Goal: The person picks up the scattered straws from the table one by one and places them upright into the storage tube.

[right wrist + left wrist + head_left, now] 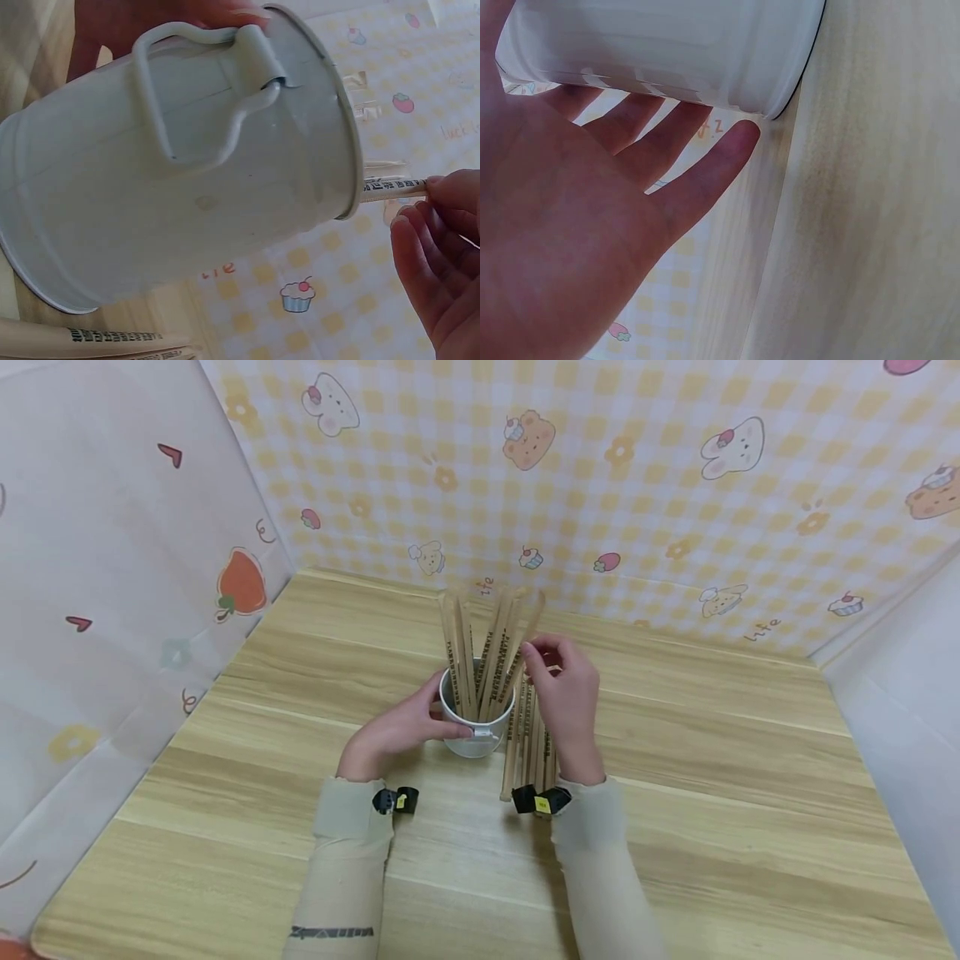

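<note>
A white metal bucket with a small wire handle stands upright on the table. My left hand holds its side, thumb at the front of the rim and fingers behind. Several wrapped pairs of disposable chopsticks lean inside it, black print on their wrappers. At the right of the rim, my right hand pinches one wrapped pair between thumb and fingertips, its lower end hidden inside the bucket. More wrapped chopsticks lie side by side on the table under my right wrist.
The wooden table meets a yellow checked wall covering at the back. White covering with red prints stands at the left, a plain pale panel at the right. Each wrist carries a small black camera.
</note>
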The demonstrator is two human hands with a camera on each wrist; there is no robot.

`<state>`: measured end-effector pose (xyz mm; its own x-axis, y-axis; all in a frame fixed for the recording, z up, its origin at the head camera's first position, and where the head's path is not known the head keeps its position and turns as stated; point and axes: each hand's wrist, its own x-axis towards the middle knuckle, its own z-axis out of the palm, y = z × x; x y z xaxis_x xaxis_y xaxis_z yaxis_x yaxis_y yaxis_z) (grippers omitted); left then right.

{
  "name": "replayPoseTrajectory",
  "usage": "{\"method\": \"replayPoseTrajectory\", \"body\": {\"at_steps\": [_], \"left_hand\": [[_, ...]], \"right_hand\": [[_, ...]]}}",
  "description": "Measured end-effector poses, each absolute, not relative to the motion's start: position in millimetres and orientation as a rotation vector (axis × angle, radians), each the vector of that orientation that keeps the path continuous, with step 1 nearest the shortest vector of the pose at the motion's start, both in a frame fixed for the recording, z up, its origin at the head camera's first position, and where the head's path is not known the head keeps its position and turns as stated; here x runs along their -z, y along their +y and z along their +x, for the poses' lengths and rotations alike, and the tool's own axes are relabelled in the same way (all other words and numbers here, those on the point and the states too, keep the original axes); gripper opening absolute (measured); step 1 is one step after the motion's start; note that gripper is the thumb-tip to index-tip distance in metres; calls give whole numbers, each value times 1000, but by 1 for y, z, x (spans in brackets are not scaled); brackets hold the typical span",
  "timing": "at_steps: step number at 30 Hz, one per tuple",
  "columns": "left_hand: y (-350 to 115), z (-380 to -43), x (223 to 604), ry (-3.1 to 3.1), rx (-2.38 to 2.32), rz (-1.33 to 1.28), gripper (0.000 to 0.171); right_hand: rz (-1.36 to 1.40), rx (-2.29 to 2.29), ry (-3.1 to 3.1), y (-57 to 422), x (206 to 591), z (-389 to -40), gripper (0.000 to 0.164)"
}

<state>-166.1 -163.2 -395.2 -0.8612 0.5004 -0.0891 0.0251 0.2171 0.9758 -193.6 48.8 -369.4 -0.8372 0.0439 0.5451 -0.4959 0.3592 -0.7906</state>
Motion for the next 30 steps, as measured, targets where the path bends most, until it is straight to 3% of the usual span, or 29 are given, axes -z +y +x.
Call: {"method": "replayPoseTrajectory", "body": {"at_steps": [21,30], "left_hand": [[-163,-168,398,2142,-1677,511,89],[-164,-167,399,2134,-1679,497,88]], "right_hand": [[313,-1371,-2349,45,381,-197,19],[210,-1519,-2348,60,379,-199,24]]}}
